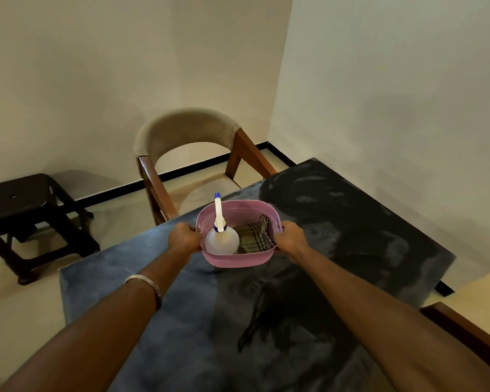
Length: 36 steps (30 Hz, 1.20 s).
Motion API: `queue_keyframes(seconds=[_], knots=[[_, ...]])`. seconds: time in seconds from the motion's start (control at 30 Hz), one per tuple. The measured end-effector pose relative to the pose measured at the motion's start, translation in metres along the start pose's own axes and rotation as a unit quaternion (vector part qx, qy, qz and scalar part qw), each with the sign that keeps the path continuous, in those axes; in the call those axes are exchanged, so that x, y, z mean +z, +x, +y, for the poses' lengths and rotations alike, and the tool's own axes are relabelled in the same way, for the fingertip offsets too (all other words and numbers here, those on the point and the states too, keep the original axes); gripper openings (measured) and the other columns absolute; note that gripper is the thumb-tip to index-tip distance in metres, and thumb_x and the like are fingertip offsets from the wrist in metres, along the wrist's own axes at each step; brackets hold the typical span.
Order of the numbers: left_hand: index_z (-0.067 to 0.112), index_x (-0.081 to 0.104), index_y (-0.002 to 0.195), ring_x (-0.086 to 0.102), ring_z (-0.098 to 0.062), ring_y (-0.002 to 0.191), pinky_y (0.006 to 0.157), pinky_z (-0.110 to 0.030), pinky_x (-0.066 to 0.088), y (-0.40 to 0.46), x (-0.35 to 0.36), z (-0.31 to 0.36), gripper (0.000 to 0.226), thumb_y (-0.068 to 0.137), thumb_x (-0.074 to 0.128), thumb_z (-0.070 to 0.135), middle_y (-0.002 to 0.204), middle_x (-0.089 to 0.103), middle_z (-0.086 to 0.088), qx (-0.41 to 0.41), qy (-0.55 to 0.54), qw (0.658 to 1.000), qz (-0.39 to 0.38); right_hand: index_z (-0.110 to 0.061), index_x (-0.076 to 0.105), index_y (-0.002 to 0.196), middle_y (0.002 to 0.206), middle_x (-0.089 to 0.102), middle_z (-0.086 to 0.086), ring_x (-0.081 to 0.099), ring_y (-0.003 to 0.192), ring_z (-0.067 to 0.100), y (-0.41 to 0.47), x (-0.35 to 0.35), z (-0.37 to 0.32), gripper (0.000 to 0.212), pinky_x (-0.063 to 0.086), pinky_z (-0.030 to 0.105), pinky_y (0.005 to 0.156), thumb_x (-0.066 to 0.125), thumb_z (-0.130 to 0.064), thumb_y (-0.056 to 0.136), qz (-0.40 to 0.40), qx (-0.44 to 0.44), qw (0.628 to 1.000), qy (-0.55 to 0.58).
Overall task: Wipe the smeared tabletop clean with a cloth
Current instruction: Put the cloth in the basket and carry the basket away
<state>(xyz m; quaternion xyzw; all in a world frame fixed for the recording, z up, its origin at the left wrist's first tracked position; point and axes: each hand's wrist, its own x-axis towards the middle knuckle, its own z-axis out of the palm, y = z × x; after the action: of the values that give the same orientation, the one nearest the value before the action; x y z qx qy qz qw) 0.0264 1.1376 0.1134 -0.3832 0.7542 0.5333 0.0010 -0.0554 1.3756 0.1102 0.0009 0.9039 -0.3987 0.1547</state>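
Far left: dark stool on the floor, well apart from the table. Behind the table's far edge: chair, padded curved back, wooden frame. Left hand, fingers closed on the left rim of the pink basket; metal bangle on that forearm. Basket is over the dark tabletop; contact with the surface not discernible. Inside, left: white spray bottle, upright, blue-tipped nozzle. Inside, right: checked cloth, crumpled against the wall. Right hand, fingers closed on the right rim. Tabletop shows pale smears across its right half.
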Motion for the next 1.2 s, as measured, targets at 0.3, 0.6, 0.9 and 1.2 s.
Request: queue_keyframes(seconds=[0.3, 0.6, 0.9, 1.2], knots=[[-0.002, 0.065, 0.088, 0.070, -0.032, 0.083, 0.076, -0.045, 0.060, -0.093, -0.040, -0.032, 0.007, 0.091, 0.063, 0.004, 0.095, 0.068, -0.022, 0.009, -0.005, 1.000, -0.005, -0.003, 0.066, 0.103, 0.099, 0.070, 0.016, 0.070, 0.088, 0.029, -0.107, -0.005, 0.007, 0.012, 0.062, 0.046, 0.073, 0.060, -0.008, 0.094, 0.006, 0.001, 1.000, 0.018], [-0.003, 0.063, 0.089, 0.070, -0.032, 0.084, 0.076, -0.046, 0.060, -0.171, -0.093, -0.071, 0.007, 0.089, 0.065, 0.004, 0.097, 0.067, -0.022, -0.008, -0.004, 1.000, -0.003, -0.004, 0.063, 0.111, 0.106, 0.069, 0.016, 0.071, 0.091, 0.030, -0.209, 0.010, 0.006, 0.019, 0.062, 0.047, 0.072, 0.063, -0.005, 0.093, -0.022, 0.020, 0.998, 0.057], [-0.007, 0.065, 0.101, 0.069, -0.032, 0.089, 0.076, -0.043, 0.060, -0.204, -0.155, -0.107, 0.017, 0.089, 0.066, 0.005, 0.103, 0.067, -0.022, -0.021, -0.023, 0.999, -0.018, -0.014, 0.056, 0.097, 0.101, 0.066, 0.011, 0.071, 0.084, 0.024, -0.263, 0.047, -0.012, 0.012, 0.063, 0.042, 0.065, 0.062, -0.005, 0.092, -0.039, 0.006, 0.997, 0.070], [-0.010, 0.062, 0.106, 0.067, -0.038, 0.098, 0.082, -0.047, 0.059, -0.195, -0.245, -0.143, 0.021, 0.089, 0.065, 0.001, 0.110, 0.064, -0.026, -0.027, -0.067, 0.997, -0.024, -0.016, 0.059, 0.090, 0.097, 0.068, 0.012, 0.073, 0.081, 0.025, -0.283, 0.113, -0.077, 0.012, 0.063, 0.045, 0.064, 0.062, -0.005, 0.093, -0.038, -0.020, 0.998, 0.056]])
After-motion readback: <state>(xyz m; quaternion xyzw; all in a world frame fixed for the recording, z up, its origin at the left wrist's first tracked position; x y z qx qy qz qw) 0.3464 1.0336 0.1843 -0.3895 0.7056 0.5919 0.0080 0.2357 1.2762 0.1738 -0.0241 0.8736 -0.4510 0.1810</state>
